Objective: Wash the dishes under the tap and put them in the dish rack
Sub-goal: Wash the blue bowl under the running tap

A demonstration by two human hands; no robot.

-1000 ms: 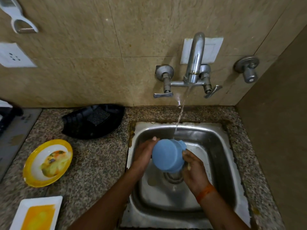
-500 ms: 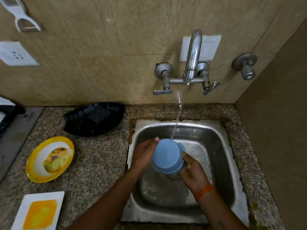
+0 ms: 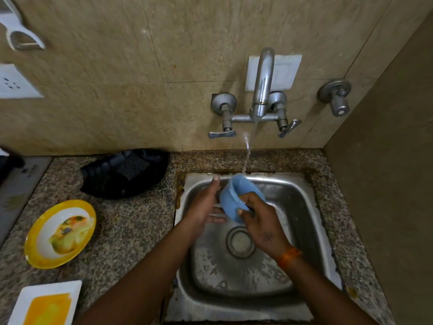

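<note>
A small blue plastic cup [image 3: 236,191] is held over the steel sink [image 3: 311,207], tilted, with its rim touching the thin stream of water from the wall tap [image 3: 262,90]. My left hand [image 3: 203,207] holds the cup from the left, thumb up by the rim and fingers under it. My right hand [image 3: 260,221] is curled over the cup's lower side, with fingertips on the blue surface. The inside of the cup is hidden.
On the granite counter left of the sink lie a black tray [image 3: 105,184] holding a dark sponge [image 3: 133,167], a yellow-rimmed plate [image 3: 39,254] with food scraps, and a white square plate [image 3: 28,292] smeared orange. Walls close in behind and at right.
The cup has moved away from me toward the tap and tilted, so that its rim meets the stream. My right hand has shifted over its lower side.
</note>
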